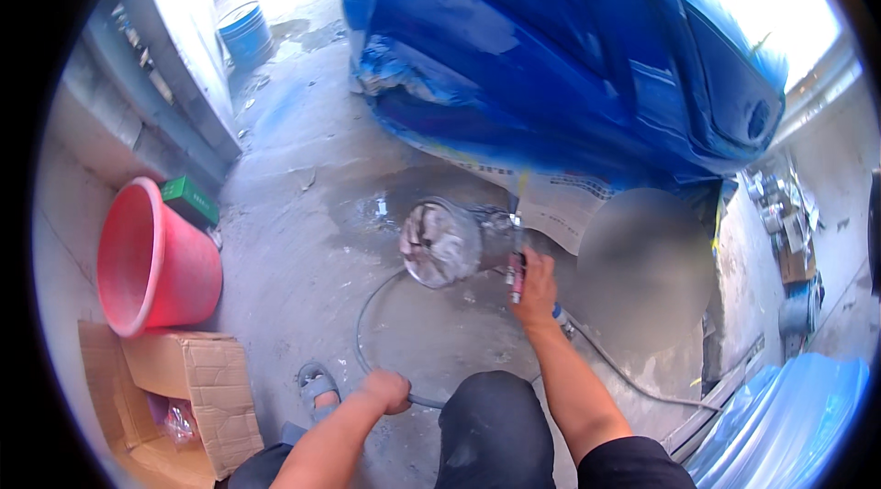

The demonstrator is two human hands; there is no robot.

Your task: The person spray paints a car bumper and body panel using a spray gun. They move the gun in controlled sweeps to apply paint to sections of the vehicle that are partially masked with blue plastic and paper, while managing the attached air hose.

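My right hand [535,285] is wrapped round a small red-and-metal gun-shaped tool [516,276]; its exact kind is blurred. A blue hose fitting [558,311] shows just below that hand. Close to the tool's left side is a round metal-rimmed container [440,243], its open side towards me, with whitish, crumpled-looking contents smeared by motion. What holds it up is hard to see. Low in the middle, my left hand [389,390] is closed round a grey hose [360,338]. The hose curves up from there towards the container and also passes behind my knee.
A large glossy blue panel [514,39], edged with film and printed paper [555,205], stands ahead. Left are a red bucket [188,260], a green box [190,203] and an open carton [220,397]. Cans and a blue drum [800,308] line the right; blue sheeting [789,425] lies nearer.
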